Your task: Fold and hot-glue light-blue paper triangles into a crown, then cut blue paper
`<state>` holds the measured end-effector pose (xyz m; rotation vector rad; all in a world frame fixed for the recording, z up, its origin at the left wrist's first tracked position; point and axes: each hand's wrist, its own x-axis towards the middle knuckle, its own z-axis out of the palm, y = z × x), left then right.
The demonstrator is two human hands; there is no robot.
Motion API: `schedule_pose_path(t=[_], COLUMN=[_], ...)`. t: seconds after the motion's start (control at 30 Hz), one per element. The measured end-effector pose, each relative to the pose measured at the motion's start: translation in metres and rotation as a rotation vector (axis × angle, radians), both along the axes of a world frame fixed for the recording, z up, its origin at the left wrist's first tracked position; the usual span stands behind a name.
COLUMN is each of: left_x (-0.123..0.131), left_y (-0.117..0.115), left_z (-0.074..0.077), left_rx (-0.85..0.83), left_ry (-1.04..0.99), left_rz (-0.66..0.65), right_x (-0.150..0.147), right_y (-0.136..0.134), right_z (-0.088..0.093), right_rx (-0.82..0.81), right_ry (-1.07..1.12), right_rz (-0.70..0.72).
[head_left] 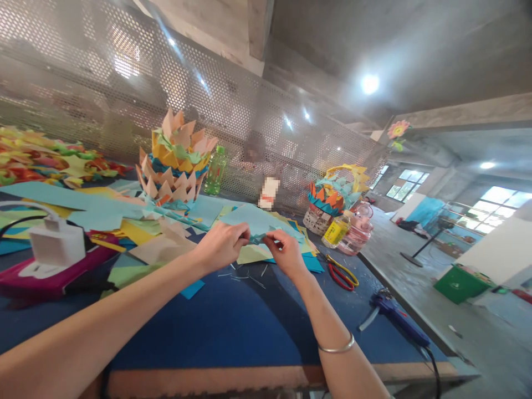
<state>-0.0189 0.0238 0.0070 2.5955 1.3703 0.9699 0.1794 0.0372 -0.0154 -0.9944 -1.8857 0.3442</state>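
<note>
Over the blue tabletop, both of my hands pinch a light blue paper piece (pixel 252 216) from its near edge. My left hand (pixel 222 245) is closed, thumb and fingers together on the left part of that edge. A short gap away, my right hand (pixel 286 252) grips it between thumb and fingertips. The fingertips hide part of the paper, so its exact folded shape is unclear. Beneath lie yellow-green and blue sheets (pixel 253 254). Thin clear strands (pixel 251 278) are scattered just in front of the hands.
A tiered paper basket (pixel 173 160) stands at back left, a smaller one (pixel 318 213) at right beside bottles (pixel 336 230). Red-and-yellow-handled scissors (pixel 341 274) and a blue glue gun (pixel 401 320) lie right. A white charger (pixel 57 244) sits on a purple power strip (pixel 45 282) at left.
</note>
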Motion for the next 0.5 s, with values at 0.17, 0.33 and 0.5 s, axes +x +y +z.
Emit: schedule_pose_path(t=[0.17, 0.33, 0.5], left_x=[-0.0006, 0.0002, 0.0007], left_y=[-0.0002, -0.0023, -0.0037], left_z=[-0.0013, -0.001, 0.0015], left_rx=[-0.002, 0.01, -0.002], left_ry=[0.029, 0.064, 0.07], left_rz=[0.023, 0.054, 0.088], right_x=[-0.0002, -0.0008, -0.0023], right_y=[-0.0015, -0.0029, -0.005], right_z=[0.0006, 0.0015, 0.0013], right_rx=[0.044, 0.07, 0.092], right_ry=[-0.077, -0.118, -0.136], right_rz=[0.009, -0.002, 0.01])
